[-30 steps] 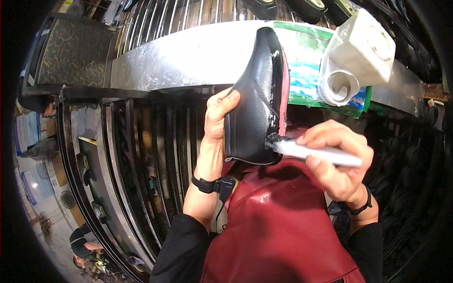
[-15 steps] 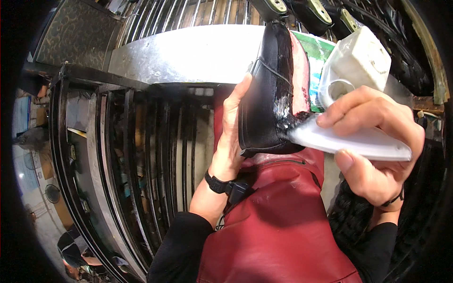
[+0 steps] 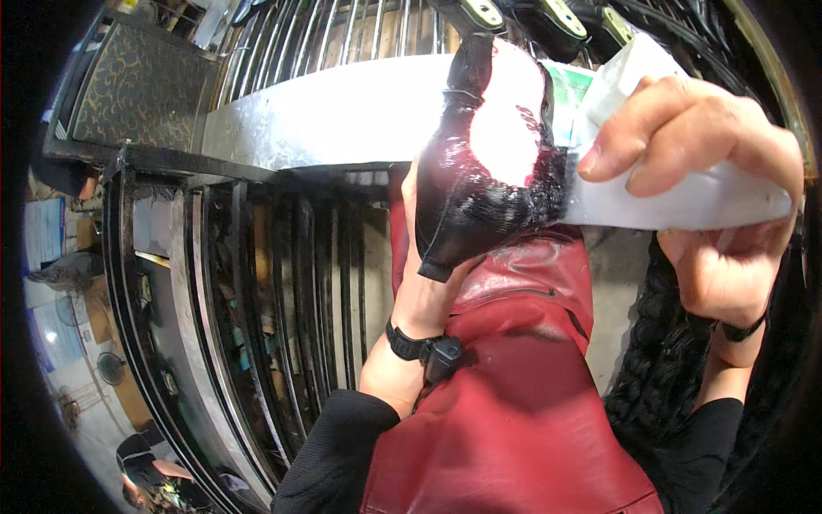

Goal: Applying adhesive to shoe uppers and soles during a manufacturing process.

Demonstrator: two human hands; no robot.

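Note:
A black shoe upper (image 3: 458, 180), its wet dark edge folded round a pale sole (image 3: 505, 111), is tilted in front of me. My left hand (image 3: 419, 295) grips it from below and behind, so most of those fingers are hidden. In my right hand (image 3: 715, 146) is a brush (image 3: 681, 199) with a flat, whitish handle, pinched between thumb and fingers. Its black bristles press on the glossy lower right border of the upper, beside the sole. A red apron (image 3: 514, 394) covers my lap beneath the shoe.
A white plastic container (image 3: 634, 73) stands behind my right hand. Several black shoes with pale yellow-green bottoms (image 3: 484, 13) line the far edge. A shiny metal ledge (image 3: 325, 111) lies ahead, black metal rack bars (image 3: 193, 283) at left. Another person (image 3: 158, 471) appears far lower left.
My left hand has turned the shoe so its pale sole faces up more. The brush has shifted up and right along the upper's edge, its handle now showing its broad face.

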